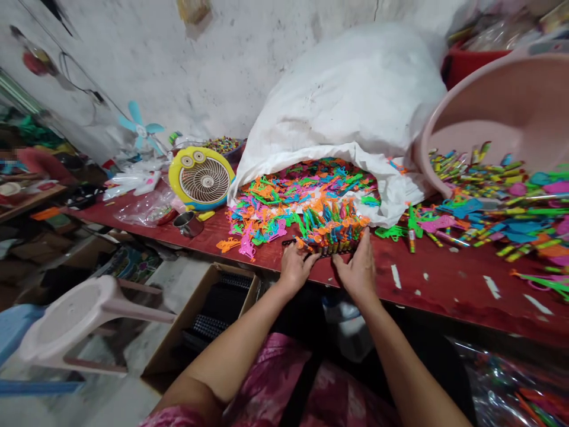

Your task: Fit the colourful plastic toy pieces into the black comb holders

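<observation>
Both my hands are at the front edge of the red table (448, 284), holding a black comb-like rack (322, 249) packed with upright orange and multicoloured plastic pieces. My left hand (294, 268) grips its left end, and my right hand (355, 267) grips its right end. Just behind lies a heap of neon plastic pieces (288, 204), spilling from a white woven sack (355, 101). More coloured pieces (502, 207) are scattered to the right, below a tilted pink plastic basin (502, 112).
A yellow fan (202, 178) and a steel cup (188, 224) stand on the table's left. Below it, a cardboard box (200, 323) holds black racks. A pink stool (75, 314) stands on the floor at left. A person (35, 165) sits farther left.
</observation>
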Demonstrator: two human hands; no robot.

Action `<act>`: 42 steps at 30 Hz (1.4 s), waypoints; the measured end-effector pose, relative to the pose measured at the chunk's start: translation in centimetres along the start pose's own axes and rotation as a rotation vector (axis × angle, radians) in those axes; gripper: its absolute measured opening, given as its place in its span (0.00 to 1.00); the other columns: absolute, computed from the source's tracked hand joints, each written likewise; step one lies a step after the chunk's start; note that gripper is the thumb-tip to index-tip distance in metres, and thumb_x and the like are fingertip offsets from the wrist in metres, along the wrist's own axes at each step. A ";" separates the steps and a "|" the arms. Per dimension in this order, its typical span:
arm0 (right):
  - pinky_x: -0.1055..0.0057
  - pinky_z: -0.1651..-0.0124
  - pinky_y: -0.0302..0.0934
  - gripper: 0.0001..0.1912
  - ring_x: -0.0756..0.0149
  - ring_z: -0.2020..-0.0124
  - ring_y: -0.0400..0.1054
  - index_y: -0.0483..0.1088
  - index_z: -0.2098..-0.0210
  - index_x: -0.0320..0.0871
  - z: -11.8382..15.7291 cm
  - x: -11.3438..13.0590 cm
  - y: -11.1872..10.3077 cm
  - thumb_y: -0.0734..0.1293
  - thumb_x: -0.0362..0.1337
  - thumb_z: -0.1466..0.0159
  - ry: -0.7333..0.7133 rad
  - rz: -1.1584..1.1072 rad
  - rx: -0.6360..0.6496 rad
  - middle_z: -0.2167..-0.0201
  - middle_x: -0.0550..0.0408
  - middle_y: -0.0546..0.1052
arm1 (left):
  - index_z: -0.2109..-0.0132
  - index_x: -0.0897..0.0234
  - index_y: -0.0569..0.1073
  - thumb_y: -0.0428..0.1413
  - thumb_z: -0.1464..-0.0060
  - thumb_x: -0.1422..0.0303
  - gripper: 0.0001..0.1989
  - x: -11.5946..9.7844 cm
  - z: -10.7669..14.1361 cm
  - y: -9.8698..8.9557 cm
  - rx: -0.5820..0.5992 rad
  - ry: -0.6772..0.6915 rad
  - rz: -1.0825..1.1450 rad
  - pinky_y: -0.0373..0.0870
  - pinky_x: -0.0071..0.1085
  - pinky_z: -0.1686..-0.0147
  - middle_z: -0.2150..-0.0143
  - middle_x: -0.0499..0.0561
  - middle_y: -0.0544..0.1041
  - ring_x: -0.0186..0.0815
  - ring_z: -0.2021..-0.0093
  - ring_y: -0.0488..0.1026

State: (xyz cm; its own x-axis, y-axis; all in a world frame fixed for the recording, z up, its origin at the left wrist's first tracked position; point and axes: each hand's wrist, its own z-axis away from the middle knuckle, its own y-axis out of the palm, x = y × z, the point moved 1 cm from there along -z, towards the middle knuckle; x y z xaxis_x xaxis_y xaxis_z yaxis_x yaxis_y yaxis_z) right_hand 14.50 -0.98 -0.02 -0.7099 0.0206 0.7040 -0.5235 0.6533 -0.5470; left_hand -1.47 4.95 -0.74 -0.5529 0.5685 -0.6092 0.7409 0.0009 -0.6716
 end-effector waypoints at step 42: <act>0.56 0.48 0.63 0.17 0.56 0.53 0.67 0.66 0.50 0.42 3.0 0.9 -2.4 0.62 0.42 0.36 -0.124 -0.169 -0.166 0.55 0.46 0.72 | 0.47 0.60 0.76 0.53 0.42 0.73 0.17 -7.0 3.0 1.2 0.062 -0.030 0.007 0.69 0.45 0.47 0.50 0.59 0.73 0.48 0.48 0.69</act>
State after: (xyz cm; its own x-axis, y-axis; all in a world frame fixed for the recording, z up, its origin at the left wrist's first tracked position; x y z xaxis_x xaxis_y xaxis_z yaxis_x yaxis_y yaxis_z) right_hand 13.68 -4.76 0.58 -0.6763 -0.1855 0.7129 -0.5625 0.7549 -0.3372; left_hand 2.12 -1.51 1.47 -0.5595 0.5432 -0.6259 0.7205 -0.0545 -0.6913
